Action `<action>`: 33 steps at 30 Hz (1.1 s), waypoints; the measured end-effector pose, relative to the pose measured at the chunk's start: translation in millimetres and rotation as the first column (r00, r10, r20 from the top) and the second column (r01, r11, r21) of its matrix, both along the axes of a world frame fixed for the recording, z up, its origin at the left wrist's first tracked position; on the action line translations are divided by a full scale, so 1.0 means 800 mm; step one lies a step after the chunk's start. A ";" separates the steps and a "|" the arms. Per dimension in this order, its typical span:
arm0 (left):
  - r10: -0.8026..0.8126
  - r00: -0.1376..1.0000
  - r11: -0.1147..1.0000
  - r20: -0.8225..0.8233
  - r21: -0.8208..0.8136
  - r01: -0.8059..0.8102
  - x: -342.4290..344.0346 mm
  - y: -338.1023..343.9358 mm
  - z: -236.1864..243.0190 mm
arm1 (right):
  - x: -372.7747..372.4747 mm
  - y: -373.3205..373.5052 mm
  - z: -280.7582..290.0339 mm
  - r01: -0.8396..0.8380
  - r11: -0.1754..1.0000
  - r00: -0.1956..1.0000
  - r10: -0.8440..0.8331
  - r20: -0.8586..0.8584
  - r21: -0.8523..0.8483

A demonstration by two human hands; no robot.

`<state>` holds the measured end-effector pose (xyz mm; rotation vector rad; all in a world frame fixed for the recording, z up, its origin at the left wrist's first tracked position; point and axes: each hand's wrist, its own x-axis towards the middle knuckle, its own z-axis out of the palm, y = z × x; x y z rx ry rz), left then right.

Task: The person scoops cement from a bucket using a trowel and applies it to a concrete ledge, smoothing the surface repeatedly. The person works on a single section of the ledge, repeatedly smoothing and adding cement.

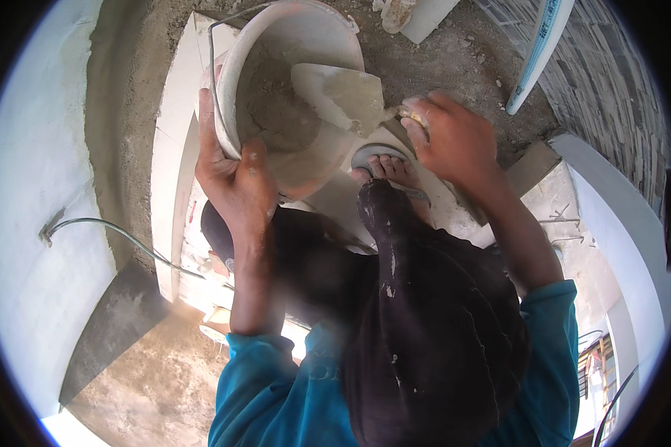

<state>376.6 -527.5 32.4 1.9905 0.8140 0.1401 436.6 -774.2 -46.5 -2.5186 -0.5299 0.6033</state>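
My left hand (238, 175) grips the near left side of a whitish bucket (229, 89), thumb at the rim and fingers along the outer wall. The bucket leans so its mouth faces me, and its wire handle hangs over the left side. Grey mortar (272, 100) lies inside. In my right hand (455, 138) is a trowel (343, 97), held by its handle. Its flat blade lies across the bucket's right side, pointing left, with wet mortar smeared on part of it. The handle is mostly hidden by my fingers.
My sandalled foot (395, 167) rests just right of the bucket on a pale surface. A white pipe (538, 56) with blue marks leans by the stone-clad wall (604, 97). At left, a cable (119, 229) pokes from a white wall (37, 164). Floor lies far below.
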 end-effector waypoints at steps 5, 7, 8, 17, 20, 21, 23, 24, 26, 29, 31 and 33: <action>-0.093 0.995 0.991 0.031 0.102 0.090 -0.012 -0.007 -0.010 | -0.005 0.030 -0.019 -0.050 0.996 0.966 0.027 -0.259 -0.081; -0.152 0.985 0.982 0.081 0.121 0.142 -0.014 -0.009 -0.016 | -0.009 0.054 -0.032 -0.087 0.992 0.957 0.058 -0.285 -0.088; -0.185 0.972 0.980 0.143 0.098 0.172 -0.016 -0.009 -0.024 | -0.010 0.057 -0.038 -0.073 0.994 0.956 0.046 -0.289 -0.082; 0.012 0.994 1.000 0.111 -0.014 -0.010 -0.006 0.006 -0.011 | -0.004 0.005 -0.056 0.014 0.987 0.983 0.016 -0.182 0.161; 0.068 0.994 0.997 0.090 -0.033 -0.066 0.000 0.012 -0.005 | 0.019 -0.045 -0.042 -0.053 0.990 0.985 0.073 -0.157 0.128; 0.090 0.991 0.996 0.098 -0.038 -0.087 0.001 0.018 -0.004 | 0.030 -0.066 -0.030 -0.070 0.990 0.979 0.092 -0.180 0.122; 0.136 0.978 0.986 0.156 -0.113 -0.120 0.007 0.019 -0.004 | 0.041 -0.116 -0.015 -0.078 0.992 0.963 0.101 -0.252 0.099; 0.154 0.976 0.983 0.151 -0.129 -0.135 0.000 0.033 -0.004 | 0.047 -0.141 -0.011 -0.075 0.993 0.949 0.099 -0.300 0.091; 0.186 0.976 0.981 0.115 -0.068 -0.179 -0.003 0.057 -0.008 | 0.058 -0.186 -0.011 -0.088 0.993 0.929 0.109 -0.353 0.076; 0.245 0.961 0.966 0.130 -0.124 -0.229 0.012 0.044 0.006 | 0.059 -0.250 -0.016 -0.146 0.989 0.915 0.142 -0.377 0.020; 0.211 0.972 0.973 0.102 -0.117 -0.199 0.013 0.052 0.003 | 0.053 -0.280 -0.016 -0.194 0.978 0.914 0.153 -0.375 -0.075; 0.197 0.976 0.977 0.090 -0.099 -0.188 0.014 0.058 0.004 | 0.050 -0.294 -0.014 -0.241 0.961 0.895 0.164 -0.415 -0.138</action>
